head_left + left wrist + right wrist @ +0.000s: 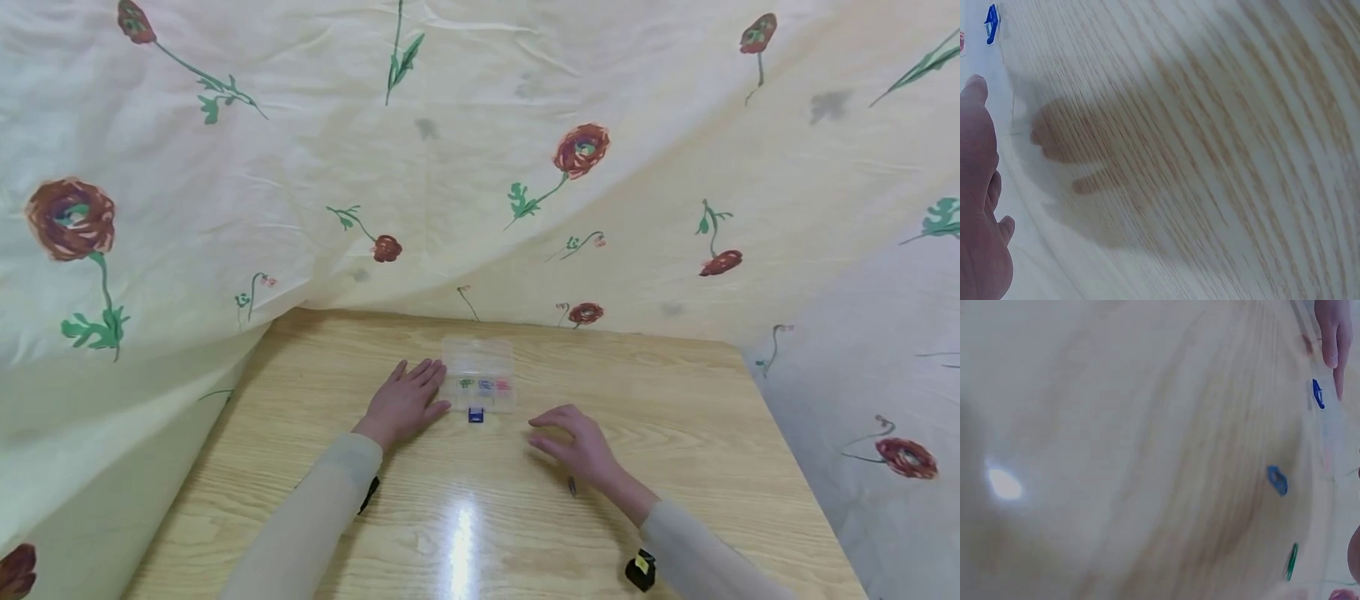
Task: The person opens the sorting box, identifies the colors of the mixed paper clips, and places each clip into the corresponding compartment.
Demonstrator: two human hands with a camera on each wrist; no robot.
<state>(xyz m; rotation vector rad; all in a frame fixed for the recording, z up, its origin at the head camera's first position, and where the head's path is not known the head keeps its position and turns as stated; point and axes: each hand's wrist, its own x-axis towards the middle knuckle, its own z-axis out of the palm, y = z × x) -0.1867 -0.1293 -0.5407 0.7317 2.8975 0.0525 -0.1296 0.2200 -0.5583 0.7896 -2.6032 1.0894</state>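
A clear plastic box (pixel 480 377) with its lid raised lies towards the back of the table. Small green, blue and red pieces show in its compartments. A blue clasp (pixel 476 415) sits at its front edge. My left hand (pixel 405 404) lies flat along the box's left side, fingers straight and fingertips right at its edge. To the right of the box, my right hand (pixel 577 442) hovers with loosely bent fingers, thumb and forefinger apart and nothing visible between them. In the right wrist view, a small blue piece (pixel 1277 480) and a thin green piece (pixel 1292 561) appear near that hand.
A small dark piece (pixel 572 486) lies on the wood-grain table (pixel 510 492) below my right wrist. A black object with a yellow label (pixel 641 571) is beside my right sleeve. Floral cloth (pixel 450 183) hangs around the back and sides.
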